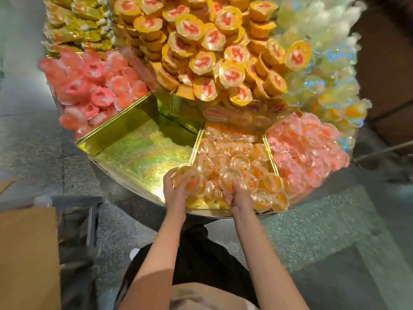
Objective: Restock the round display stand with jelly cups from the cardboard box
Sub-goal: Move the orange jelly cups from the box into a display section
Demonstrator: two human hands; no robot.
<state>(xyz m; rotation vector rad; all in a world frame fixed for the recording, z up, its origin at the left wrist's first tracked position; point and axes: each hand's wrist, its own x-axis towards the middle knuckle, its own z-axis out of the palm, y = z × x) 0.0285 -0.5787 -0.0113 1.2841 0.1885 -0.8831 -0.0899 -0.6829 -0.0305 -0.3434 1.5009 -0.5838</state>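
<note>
The round display stand [143, 191] has gold wedge compartments. One wedge holds clear orange jelly cups [232, 153]; the wedge to its left [143, 157] is bare gold foil. My left hand [173, 193] grips orange jelly cups [186, 177] at the near left corner of the orange wedge. My right hand [238, 194] holds a clear orange jelly cup [229, 180] over the front of the same wedge. A cardboard box [26, 253] shows at the lower left, its inside hidden.
Pink jelly cups fill the wedges at the left [93, 86] and right [308, 153]. Yellow cups [214, 52] pile up on the upper tier, with clear packs [324, 63] beside them. A dark stool frame [76, 220] stands on the grey floor between box and stand.
</note>
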